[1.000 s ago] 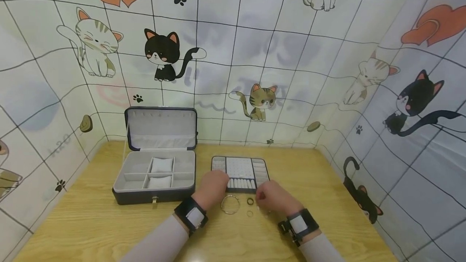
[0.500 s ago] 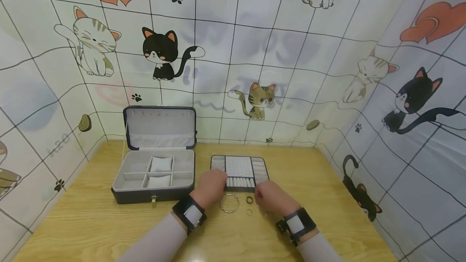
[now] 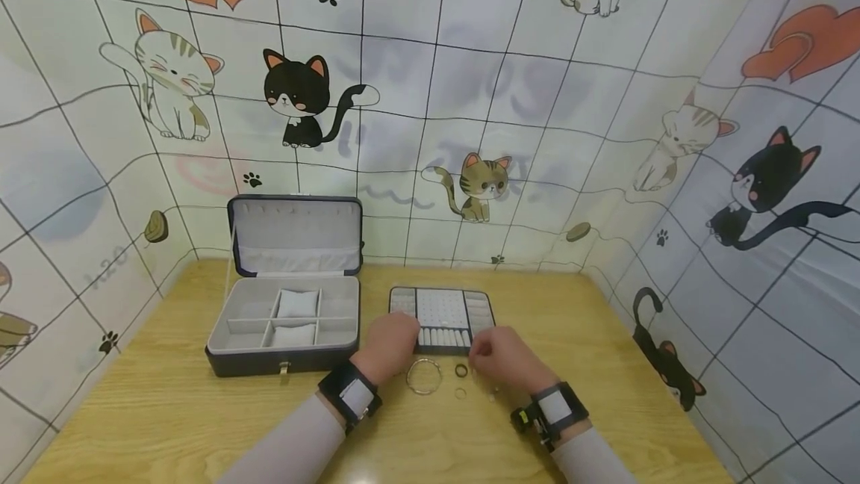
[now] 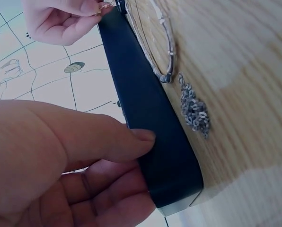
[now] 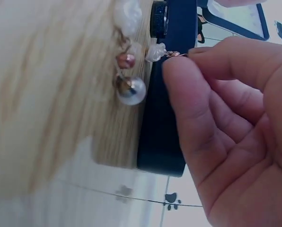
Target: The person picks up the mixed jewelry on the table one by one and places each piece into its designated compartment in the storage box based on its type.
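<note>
My left hand [image 3: 393,342] grips the left part of a dark-edged jewellery tray [image 3: 441,310]. In the left wrist view its thumb presses the tray's navy front side [image 4: 148,94], with the other fingers curled against the far side. Between thumb and forefinger, my right hand [image 3: 508,357] pinches an earring [image 5: 156,52] with a clear white bead and rose-gold wire, held close by the tray's front side. A second earring [image 5: 130,90] with a pearly ball lies on the table. A bangle [image 4: 170,47], a silver chain [image 4: 194,112] and a dark ring [image 3: 460,370] lie before the tray.
An opened jewellery box [image 3: 282,363] with two small cushions in its compartments stands left of the tray, its lid [image 3: 298,230] raised. A thin gold ring [image 3: 460,393] lies nearer me on the wooden table [image 3: 430,443]. A cat-patterned cloth [image 3: 403,95] encloses the table's back and sides.
My right hand has lifted and turned slightly, showing a gap by the fingertips and the small earring on the table below it. My left hand keeps its hold on the tray.
</note>
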### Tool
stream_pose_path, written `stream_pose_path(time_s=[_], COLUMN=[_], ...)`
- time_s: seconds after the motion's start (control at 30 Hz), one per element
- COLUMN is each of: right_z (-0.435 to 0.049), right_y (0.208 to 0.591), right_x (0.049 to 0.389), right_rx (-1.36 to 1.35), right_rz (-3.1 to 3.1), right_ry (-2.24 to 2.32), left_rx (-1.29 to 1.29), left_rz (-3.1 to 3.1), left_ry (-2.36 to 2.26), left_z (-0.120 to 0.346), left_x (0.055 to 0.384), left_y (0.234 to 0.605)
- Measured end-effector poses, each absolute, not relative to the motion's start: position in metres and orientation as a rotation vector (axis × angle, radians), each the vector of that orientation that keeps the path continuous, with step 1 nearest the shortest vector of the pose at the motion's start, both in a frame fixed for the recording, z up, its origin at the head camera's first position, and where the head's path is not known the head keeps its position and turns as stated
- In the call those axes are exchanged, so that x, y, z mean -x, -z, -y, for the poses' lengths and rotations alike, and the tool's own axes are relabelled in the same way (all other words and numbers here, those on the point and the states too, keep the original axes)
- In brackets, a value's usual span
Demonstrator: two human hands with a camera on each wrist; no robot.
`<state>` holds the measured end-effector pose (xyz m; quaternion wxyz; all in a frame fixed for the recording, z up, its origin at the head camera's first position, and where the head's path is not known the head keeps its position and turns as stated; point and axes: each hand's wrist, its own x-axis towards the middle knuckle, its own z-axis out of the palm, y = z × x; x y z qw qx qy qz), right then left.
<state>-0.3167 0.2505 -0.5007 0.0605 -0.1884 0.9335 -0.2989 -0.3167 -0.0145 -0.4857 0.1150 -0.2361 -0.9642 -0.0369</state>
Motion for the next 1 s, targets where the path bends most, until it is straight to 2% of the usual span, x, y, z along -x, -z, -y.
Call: stream_pose_path(time_s=[0.63,1.0], right_z=[-0.277,-0.274], right_y=[0.527,0.520], right_x=[0.345,0.351], right_rx=[0.112,-0.053], right_rz=[-2.478,-2.170], right_ry=[1.891,2.290], left_rx=[0.699,0.728], left_rz=[2.719,2.687], left_ry=[0.018,0.017], left_z=[0.016,0.014], left_x=[0.314,0.312], left_y=[0.491,0.490])
